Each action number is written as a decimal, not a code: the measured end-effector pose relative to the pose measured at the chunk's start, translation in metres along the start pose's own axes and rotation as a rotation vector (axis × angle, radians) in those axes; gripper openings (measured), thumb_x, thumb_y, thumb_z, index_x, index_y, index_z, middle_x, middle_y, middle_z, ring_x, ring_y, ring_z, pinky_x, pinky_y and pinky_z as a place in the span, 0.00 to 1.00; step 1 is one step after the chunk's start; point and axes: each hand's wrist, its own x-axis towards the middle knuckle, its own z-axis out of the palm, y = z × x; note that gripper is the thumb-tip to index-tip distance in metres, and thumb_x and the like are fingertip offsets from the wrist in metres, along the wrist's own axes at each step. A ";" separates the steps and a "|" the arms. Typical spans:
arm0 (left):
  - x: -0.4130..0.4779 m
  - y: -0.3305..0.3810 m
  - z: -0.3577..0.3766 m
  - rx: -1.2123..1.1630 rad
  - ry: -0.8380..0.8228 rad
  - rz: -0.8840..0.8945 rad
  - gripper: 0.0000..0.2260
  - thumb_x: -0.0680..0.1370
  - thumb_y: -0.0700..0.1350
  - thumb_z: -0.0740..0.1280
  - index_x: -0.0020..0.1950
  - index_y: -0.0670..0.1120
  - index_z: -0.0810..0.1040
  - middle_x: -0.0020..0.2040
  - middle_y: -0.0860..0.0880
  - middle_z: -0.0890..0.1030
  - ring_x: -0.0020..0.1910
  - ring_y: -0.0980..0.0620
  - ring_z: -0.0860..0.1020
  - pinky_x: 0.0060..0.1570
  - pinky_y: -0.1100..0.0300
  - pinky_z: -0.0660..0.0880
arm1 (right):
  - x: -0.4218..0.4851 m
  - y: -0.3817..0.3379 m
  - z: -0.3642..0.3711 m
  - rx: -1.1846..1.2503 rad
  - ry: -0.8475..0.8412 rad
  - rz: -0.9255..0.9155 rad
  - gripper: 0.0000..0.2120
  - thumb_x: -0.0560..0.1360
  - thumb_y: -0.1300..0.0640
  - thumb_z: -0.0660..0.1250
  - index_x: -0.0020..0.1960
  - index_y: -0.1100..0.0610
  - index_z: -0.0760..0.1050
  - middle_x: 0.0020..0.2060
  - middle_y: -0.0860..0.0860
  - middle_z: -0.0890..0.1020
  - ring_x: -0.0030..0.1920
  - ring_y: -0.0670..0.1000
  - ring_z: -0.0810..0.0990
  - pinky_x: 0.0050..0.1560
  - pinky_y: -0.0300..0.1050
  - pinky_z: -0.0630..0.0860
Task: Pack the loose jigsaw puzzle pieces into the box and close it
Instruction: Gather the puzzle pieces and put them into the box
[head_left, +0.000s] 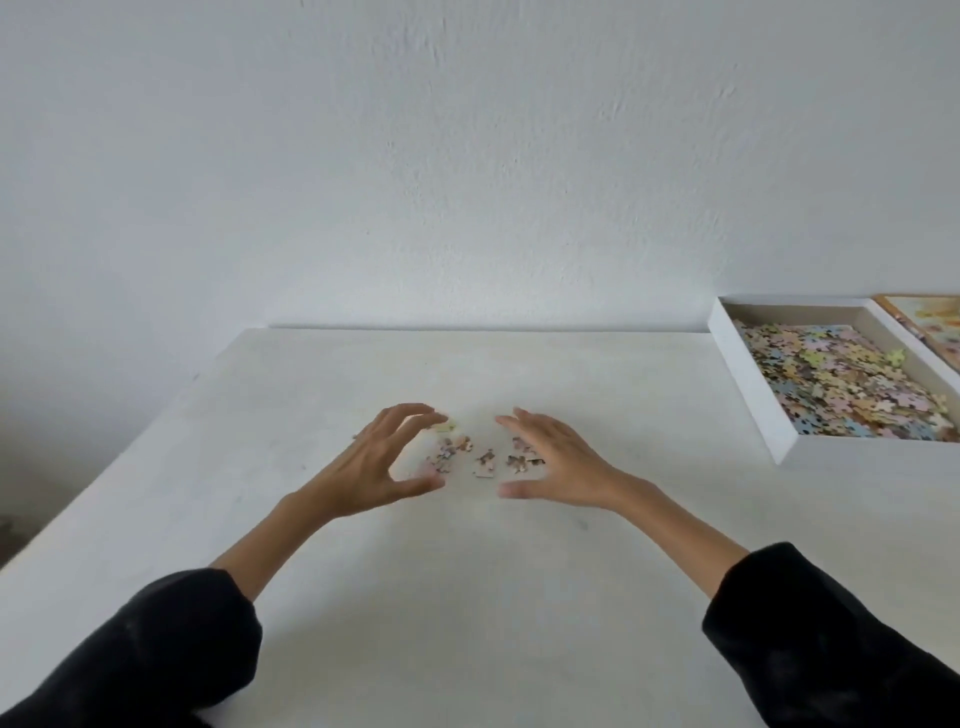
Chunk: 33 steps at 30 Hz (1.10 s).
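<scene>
Several loose puzzle pieces (485, 460) lie in a small scatter in the middle of the white table (467, 597). My left hand (384, 462) hovers at their left with fingers spread and lightly bent, holding nothing. My right hand (556, 462) is at their right, fingers straight, palm facing the pieces. A pale yellow piece (444, 427) lies by my left fingertips. The open white box (753, 395) stands at the table's right, heaped with pastel pieces (841, 387).
The box lid (930, 325), with a printed picture, lies beyond the box at the far right edge of view. A white wall (467, 156) runs behind the table. The table's left edge slants toward a dark floor.
</scene>
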 end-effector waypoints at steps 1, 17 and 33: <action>-0.009 -0.015 0.001 0.025 -0.008 -0.039 0.35 0.69 0.71 0.58 0.72 0.56 0.60 0.70 0.51 0.63 0.69 0.53 0.63 0.67 0.55 0.64 | 0.002 -0.002 0.009 -0.059 -0.027 0.009 0.44 0.68 0.33 0.63 0.75 0.46 0.45 0.76 0.50 0.45 0.76 0.50 0.42 0.75 0.49 0.43; 0.002 -0.059 0.013 0.003 -0.153 -0.114 0.53 0.61 0.80 0.44 0.76 0.46 0.42 0.77 0.49 0.46 0.75 0.57 0.43 0.73 0.61 0.42 | 0.071 -0.034 0.036 -0.201 -0.016 -0.067 0.56 0.58 0.22 0.50 0.74 0.51 0.35 0.75 0.47 0.38 0.74 0.46 0.36 0.74 0.45 0.38; -0.016 -0.077 0.004 -0.289 0.170 -0.123 0.21 0.68 0.59 0.70 0.57 0.49 0.80 0.54 0.58 0.76 0.56 0.62 0.72 0.57 0.77 0.64 | 0.088 -0.030 0.046 -0.028 0.255 -0.253 0.18 0.71 0.40 0.60 0.52 0.49 0.76 0.49 0.46 0.70 0.50 0.46 0.68 0.57 0.43 0.66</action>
